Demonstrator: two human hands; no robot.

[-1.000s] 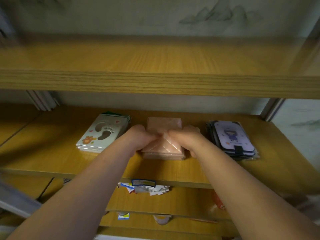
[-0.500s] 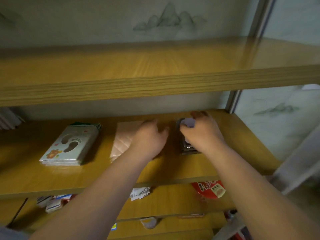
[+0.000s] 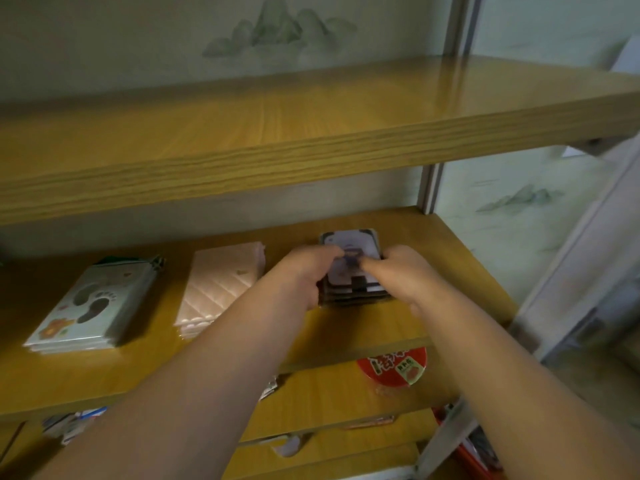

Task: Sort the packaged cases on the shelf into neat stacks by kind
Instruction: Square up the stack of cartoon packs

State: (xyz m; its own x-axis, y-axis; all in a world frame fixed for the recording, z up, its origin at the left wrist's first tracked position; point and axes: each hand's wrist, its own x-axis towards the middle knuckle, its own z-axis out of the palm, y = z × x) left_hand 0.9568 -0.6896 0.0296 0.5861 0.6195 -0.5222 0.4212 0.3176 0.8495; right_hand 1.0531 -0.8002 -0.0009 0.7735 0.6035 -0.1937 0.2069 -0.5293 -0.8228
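Three stacks of packaged cases lie on the middle wooden shelf point(image 3: 346, 334). At the left is a white stack with footprint pictures point(image 3: 91, 306). A pink quilted stack point(image 3: 221, 289) lies in the middle. On the right sits a purple stack with dark edges point(image 3: 349, 244). My left hand point(image 3: 304, 275) grips the purple stack's left side, thumb on top. From the other side, my right hand point(image 3: 398, 271) grips it, its thumb meeting the left near the top case's centre. The front of that stack shows between my wrists; its sides are hidden.
An upper shelf board point(image 3: 311, 140) overhangs the work area. A metal upright point(image 3: 429, 188) stands behind the purple stack. Lower shelves hold a red round packet point(image 3: 391, 367) and loose small packets point(image 3: 69, 420). A white frame point(image 3: 571, 271) leans at the right.
Both hands left the pink stack and moved right onto the purple stack, now gripping it from both sides. The view swung to the right.
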